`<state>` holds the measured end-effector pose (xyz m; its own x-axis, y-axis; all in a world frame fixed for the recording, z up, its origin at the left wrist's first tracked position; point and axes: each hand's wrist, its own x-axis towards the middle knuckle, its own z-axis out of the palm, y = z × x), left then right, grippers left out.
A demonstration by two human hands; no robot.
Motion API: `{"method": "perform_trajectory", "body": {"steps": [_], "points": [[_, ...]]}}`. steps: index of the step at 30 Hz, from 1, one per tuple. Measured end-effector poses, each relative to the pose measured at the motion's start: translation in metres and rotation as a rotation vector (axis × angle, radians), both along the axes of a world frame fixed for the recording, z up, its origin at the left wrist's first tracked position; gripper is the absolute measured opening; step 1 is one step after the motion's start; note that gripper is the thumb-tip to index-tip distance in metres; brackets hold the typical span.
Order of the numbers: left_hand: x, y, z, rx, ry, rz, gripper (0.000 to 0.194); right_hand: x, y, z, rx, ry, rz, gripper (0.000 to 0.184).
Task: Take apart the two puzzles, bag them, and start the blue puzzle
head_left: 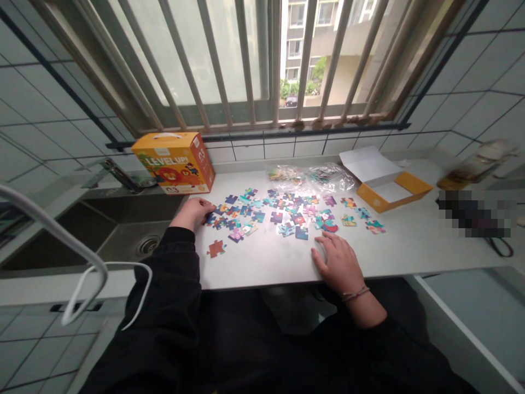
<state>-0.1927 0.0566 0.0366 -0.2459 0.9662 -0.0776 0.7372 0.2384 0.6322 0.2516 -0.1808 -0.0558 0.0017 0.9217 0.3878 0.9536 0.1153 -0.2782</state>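
Loose jigsaw puzzle pieces (258,217) in many colours lie spread across the white counter. At the left end of the spread, my left hand (192,212) has its fingers bent together at a dark blue puzzle piece (209,218), partly covered by the fingertips. A reddish-brown puzzle piece (216,249) lies apart, nearer the front edge. My right hand (338,262) rests palm down with fingers stretched out and holds nothing. Just beyond its fingertips lies a red and teal puzzle piece (329,225).
An orange carton (174,164) stands by the sink (123,230) at left. Two clear plastic bags with contents (287,175) lie at the back, beside an open yellow box (389,191). A white cable (82,246) hangs at left. A barred window is behind the counter (262,268).
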Motion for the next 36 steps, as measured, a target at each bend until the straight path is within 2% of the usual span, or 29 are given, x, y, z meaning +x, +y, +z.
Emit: {"method": "perform_trajectory", "body": {"steps": [4,7,10,12,14,17,19,20,22,25,28,32,34,36], "points": [[0.006,-0.018,0.005,0.142,-0.073,0.13,0.029,-0.001,0.0,0.002,-0.005,0.006,-0.001,0.037],[0.033,-0.04,-0.002,0.199,-0.223,0.097,0.035,-0.003,-0.001,0.004,-0.012,0.015,0.002,0.038],[0.083,-0.074,-0.02,0.133,-0.414,-0.043,0.045,-0.003,-0.002,0.006,-0.004,0.038,0.002,0.04],[0.122,-0.101,-0.033,0.026,-0.729,-0.17,0.054,-0.003,-0.003,0.008,0.023,0.069,0.008,0.04],[0.163,-0.13,-0.045,-0.068,-0.922,-0.238,0.06,-0.002,-0.005,0.009,0.061,0.11,0.049,0.04],[0.214,-0.169,-0.055,-0.202,-1.077,-0.327,0.059,0.001,-0.011,0.011,0.138,0.181,0.195,0.051],[0.239,-0.187,-0.06,-0.27,-1.101,-0.42,0.054,0.002,-0.014,0.011,0.192,0.237,0.291,0.056],[0.247,-0.192,-0.062,-0.26,-1.077,-0.446,0.053,0.003,-0.015,0.01,0.21,0.263,0.321,0.053],[0.258,-0.198,-0.065,-0.244,-1.052,-0.473,0.053,0.004,-0.017,0.011,0.202,0.297,0.356,0.037],[0.26,-0.198,-0.067,-0.281,-1.125,-0.498,0.059,0.006,-0.017,0.012,0.144,0.306,0.381,0.02],[0.256,-0.197,-0.067,-0.346,-1.196,-0.52,0.063,0.007,-0.017,0.013,0.112,0.287,0.374,0.019],[0.252,-0.201,-0.065,-0.355,-1.175,-0.508,0.065,0.01,-0.018,0.015,0.118,0.283,0.348,0.021],[0.248,-0.204,-0.062,-0.321,-1.126,-0.5,0.062,0.014,-0.019,0.017,0.116,0.279,0.309,0.021],[0.238,-0.206,-0.057,-0.213,-0.997,-0.5,0.051,0.021,-0.02,0.019,0.11,0.253,0.23,0.023]]}}
